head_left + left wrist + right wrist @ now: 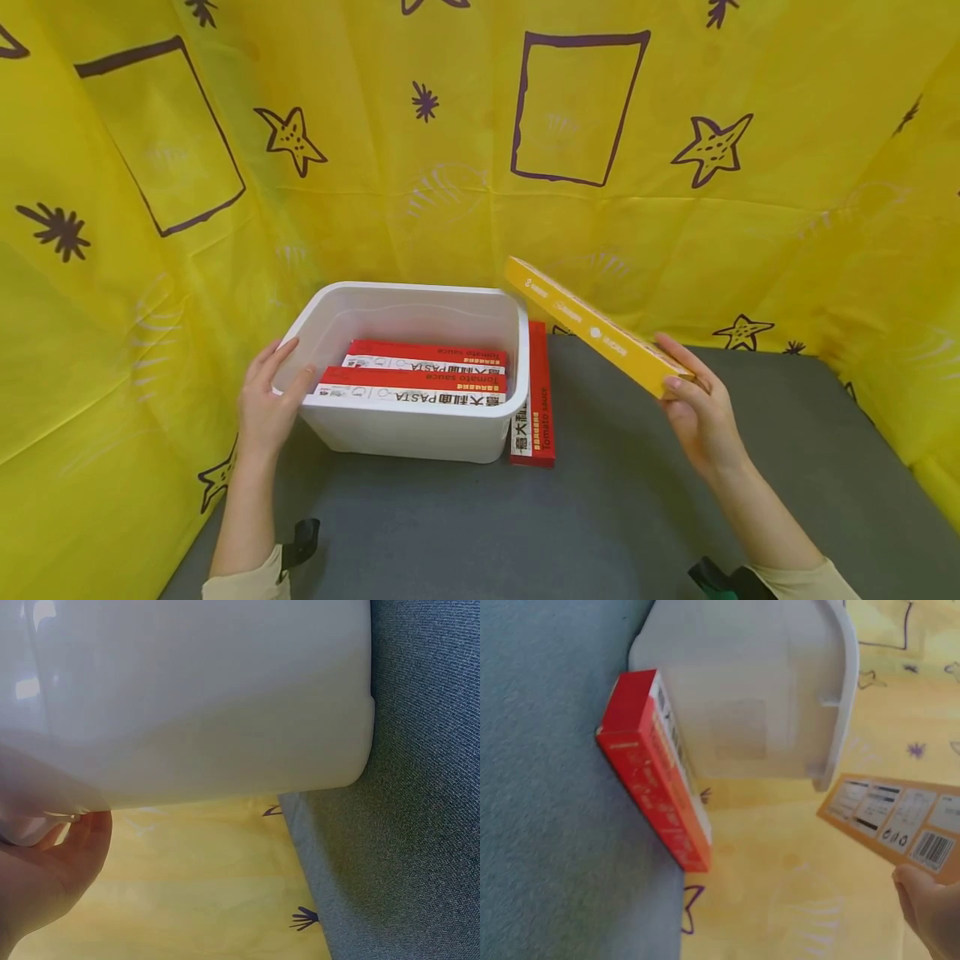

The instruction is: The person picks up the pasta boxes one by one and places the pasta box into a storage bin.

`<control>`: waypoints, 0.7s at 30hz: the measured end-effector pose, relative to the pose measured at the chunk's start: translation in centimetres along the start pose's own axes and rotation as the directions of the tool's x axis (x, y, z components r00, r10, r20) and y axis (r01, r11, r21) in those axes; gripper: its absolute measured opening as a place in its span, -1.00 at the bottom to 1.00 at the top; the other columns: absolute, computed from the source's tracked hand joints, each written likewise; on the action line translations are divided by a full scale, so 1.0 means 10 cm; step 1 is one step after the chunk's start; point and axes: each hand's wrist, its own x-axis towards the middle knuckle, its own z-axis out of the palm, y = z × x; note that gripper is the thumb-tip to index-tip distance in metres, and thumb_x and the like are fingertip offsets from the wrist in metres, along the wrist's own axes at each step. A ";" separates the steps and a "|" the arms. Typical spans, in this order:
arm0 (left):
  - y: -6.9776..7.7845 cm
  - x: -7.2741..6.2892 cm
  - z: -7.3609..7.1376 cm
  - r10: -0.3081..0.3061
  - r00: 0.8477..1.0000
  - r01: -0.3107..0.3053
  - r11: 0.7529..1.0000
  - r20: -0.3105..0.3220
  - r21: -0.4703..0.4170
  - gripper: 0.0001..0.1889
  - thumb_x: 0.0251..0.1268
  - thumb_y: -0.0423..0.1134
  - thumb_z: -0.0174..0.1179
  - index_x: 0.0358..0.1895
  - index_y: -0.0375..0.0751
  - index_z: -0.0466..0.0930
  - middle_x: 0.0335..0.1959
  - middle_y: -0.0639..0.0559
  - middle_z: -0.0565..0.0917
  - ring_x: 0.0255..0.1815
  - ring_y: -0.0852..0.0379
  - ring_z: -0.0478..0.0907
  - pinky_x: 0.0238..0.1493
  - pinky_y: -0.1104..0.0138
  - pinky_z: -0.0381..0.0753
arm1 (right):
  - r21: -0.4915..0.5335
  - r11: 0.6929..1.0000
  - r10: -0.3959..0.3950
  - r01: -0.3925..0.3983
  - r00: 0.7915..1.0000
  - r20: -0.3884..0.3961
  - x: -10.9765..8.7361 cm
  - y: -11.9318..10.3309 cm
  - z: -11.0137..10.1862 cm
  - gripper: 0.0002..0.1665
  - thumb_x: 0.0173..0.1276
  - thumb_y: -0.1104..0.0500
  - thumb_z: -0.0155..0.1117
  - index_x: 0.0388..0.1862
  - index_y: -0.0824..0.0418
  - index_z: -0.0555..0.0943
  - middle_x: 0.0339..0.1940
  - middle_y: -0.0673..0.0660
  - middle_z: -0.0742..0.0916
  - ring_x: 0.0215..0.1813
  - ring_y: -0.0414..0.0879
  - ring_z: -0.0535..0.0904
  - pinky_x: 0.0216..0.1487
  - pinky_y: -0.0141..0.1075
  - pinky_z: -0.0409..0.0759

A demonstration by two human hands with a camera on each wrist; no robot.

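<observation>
A white plastic bin (405, 429) stands on the grey table, and my left hand (273, 400) grips its left rim. The left wrist view shows the fingers (86, 851) curled at the bin's edge. Inside the bin lie two red and white pasta boxes (420, 379), one in front of the other. My right hand (701, 408) pinches one end of a long yellow box (592, 325), held tilted in the air. The box's far end rises near the bin's right rim. In the right wrist view, a barcode and printed panels show on the yellow box (889, 814).
Another red and white pasta box (542, 396) leans against the bin's right outer wall, its lower end on the grey table (600, 517). A yellow cloth (465, 225) with dark star drawings hangs behind and along both sides.
</observation>
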 end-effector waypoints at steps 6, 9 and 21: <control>0.00 0.00 0.00 0.003 1.000 -0.003 1.000 -0.003 -0.002 -0.43 0.29 -0.12 0.20 0.38 -0.10 0.42 0.45 -0.07 0.27 0.42 -0.16 0.17 0.29 -0.28 0.18 | 0.021 1.000 -0.013 0.011 0.996 0.090 0.06 0.04 0.10 -0.40 0.37 0.48 -0.17 0.41 0.42 0.31 0.21 0.23 0.51 0.10 -0.08 0.56 0.07 -0.37 0.56; 0.00 0.00 0.00 0.004 1.000 -0.004 1.000 -0.006 -0.002 -0.43 0.29 -0.13 0.20 0.38 -0.10 0.42 0.45 -0.07 0.27 0.42 -0.16 0.17 0.29 -0.28 0.18 | 0.019 1.000 -0.013 0.011 0.992 0.127 0.09 0.06 0.15 -0.39 0.37 0.48 -0.13 0.42 0.41 0.31 0.23 0.23 0.50 0.11 -0.07 0.55 0.08 -0.36 0.56; 0.00 0.01 0.00 0.034 0.999 -0.034 0.999 -0.013 0.004 -0.44 0.27 -0.16 0.22 0.36 -0.11 0.44 0.43 -0.12 0.29 0.40 -0.21 0.19 0.28 -0.29 0.17 | -0.110 0.992 0.086 -0.067 0.981 0.173 0.24 0.21 0.31 -0.28 0.26 0.44 0.06 0.44 0.33 0.28 0.32 0.24 0.43 0.12 -0.10 0.55 0.02 -0.37 0.59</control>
